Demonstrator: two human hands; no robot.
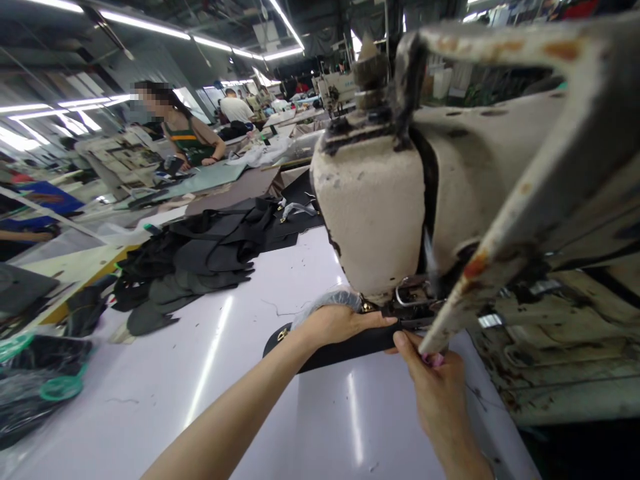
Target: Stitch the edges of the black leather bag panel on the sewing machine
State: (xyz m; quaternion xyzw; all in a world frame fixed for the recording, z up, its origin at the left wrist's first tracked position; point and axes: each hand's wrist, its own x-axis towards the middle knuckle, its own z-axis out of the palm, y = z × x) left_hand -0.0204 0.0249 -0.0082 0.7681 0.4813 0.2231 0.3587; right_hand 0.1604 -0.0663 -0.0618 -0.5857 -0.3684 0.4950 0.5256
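Observation:
A long black fabric piece [345, 348] with a rounded left end lies under the head of an industrial sewing machine [373, 213]. My left hand [337, 325] rests flat on top of it, fingers stretched toward the needle area. With thumb and fingers, my right hand [435, 373] pinches the piece's near right edge. Something small and pink [433, 360] shows at the right hand, partly behind the machine's rusty guard bar [480, 267]. Gold-coloured hardware [283, 333] sits on the rounded end. Clear plastic [333, 298] bunches behind my left hand. The needle itself is hidden.
A heap of black cut pieces [200, 253] covers the table's far left. Plastic-wrapped black bundles with green rings [61, 388] lie at the left edge. Across the tables stands a person in a green apron [193, 143]. Thread scraps dot the white tabletop [240, 427].

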